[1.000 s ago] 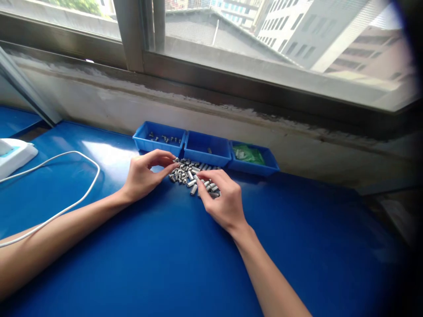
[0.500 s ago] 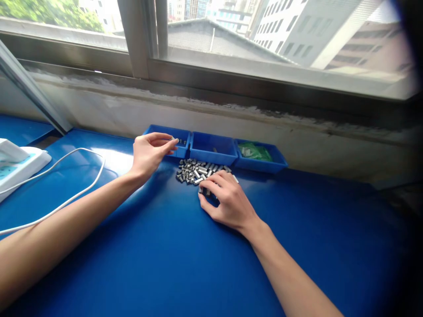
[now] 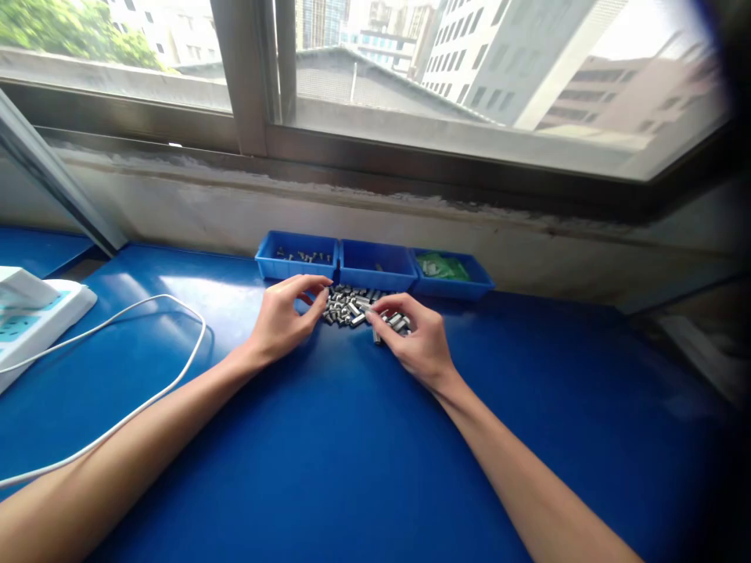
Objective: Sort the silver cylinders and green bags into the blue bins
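Observation:
A pile of small silvery metal screws and hex standoffs (image 3: 352,316) lies on the blue table in front of the bins. My left hand (image 3: 287,319) is at the pile's left edge, thumb and forefinger nearly together; whatever is between the tips is too small to make out. My right hand (image 3: 419,340) reaches over the pile's right side, thumb and forefinger pinched on a small metal standoff (image 3: 369,308). Several more standoffs lie under its curled fingers, partly hidden. Behind my left hand, the left blue bin (image 3: 296,270) holds scattered screws.
The middle blue bin (image 3: 379,279) has a small piece in it; the right blue bin (image 3: 454,290) holds a green plastic bag (image 3: 444,267). A white power strip (image 3: 70,309) and white cable (image 3: 196,344) are at left. A window frame and wall stand behind.
My left hand has come down from the left bin to the pile's left edge. My right hand has shifted slightly right, and its thumb and forefinger have closed together. The view has tilted a little.

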### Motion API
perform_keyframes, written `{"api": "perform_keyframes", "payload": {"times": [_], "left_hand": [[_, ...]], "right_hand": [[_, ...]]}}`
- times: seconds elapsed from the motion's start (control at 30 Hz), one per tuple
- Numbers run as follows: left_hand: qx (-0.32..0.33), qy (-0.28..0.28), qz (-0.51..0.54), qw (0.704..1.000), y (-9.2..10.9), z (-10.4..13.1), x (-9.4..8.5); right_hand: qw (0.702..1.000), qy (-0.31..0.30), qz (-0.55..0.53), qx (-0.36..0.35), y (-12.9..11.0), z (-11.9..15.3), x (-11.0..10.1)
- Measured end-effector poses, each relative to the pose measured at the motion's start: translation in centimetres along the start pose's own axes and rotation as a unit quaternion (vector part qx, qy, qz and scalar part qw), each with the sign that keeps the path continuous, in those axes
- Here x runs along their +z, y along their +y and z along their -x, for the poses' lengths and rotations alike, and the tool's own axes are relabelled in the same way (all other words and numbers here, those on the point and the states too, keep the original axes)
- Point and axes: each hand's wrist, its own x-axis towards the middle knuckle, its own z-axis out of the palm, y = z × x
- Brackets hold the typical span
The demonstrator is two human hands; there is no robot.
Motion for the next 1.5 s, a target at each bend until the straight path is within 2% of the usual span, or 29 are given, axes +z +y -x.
{"api": "perform_keyframes", "payload": {"times": [0.07,0.13,0.3,0.43,0.63,0.87,1.07,1.13,1.17,1.23,1.33,1.4,1.5], "left_hand": [[0.028,-0.01,-0.007,1.0,0.3,0.1,-0.1],[0.045,-0.026,-0.013,0.999,0.5,0.2,-0.2],[0.078,-0.069,-0.019,0.994,0.6,0.4,-0.2],[0.094,-0.084,-0.03,0.992,0.4,0.6,0.0],[0.154,-0.116,-0.085,0.978,0.1,0.6,0.4],[0.189,-0.184,-0.159,0.951,-0.2,0.8,0.7],[0.185,-0.202,-0.173,0.946,-0.1,0.7,0.6],[0.186,-0.2,-0.169,0.947,0.0,0.6,0.6],[0.186,-0.198,-0.167,0.948,0.1,0.6,0.5],[0.186,-0.196,-0.164,0.949,0.1,0.6,0.5],[0.186,-0.188,-0.159,0.951,0.0,0.7,0.5],[0.187,-0.182,-0.156,0.953,0.0,0.7,0.6],[0.19,-0.179,-0.155,0.953,-0.1,0.8,0.6]], "right_hand": [[0.989,0.011,-0.13,0.074,-0.4,-0.6,0.4],[0.967,0.004,-0.223,0.12,-0.6,-1.5,0.7],[0.93,-0.037,-0.324,0.166,-0.7,-3.5,0.4],[0.926,-0.059,-0.319,0.194,-0.4,-3.6,0.0],[0.921,-0.008,-0.313,0.232,0.3,-3.9,-0.6],[0.967,0.079,-0.198,0.14,1.9,-6.2,-1.6],[0.986,0.068,-0.118,0.1,2.6,-6.7,-2.0],[0.992,0.035,-0.088,0.087,2.1,-6.4,-2.3],[0.995,-0.001,-0.064,0.079,1.7,-6.2,-2.4],[0.993,-0.109,0.008,0.053,0.9,-5.8,-2.5],[0.963,-0.237,0.123,-0.036,0.1,-5.3,-2.5],[0.943,-0.276,0.169,-0.08,-0.1,-5.0,-2.4],[0.924,-0.302,0.209,-0.104,-0.1,-4.9,-2.3]]}}
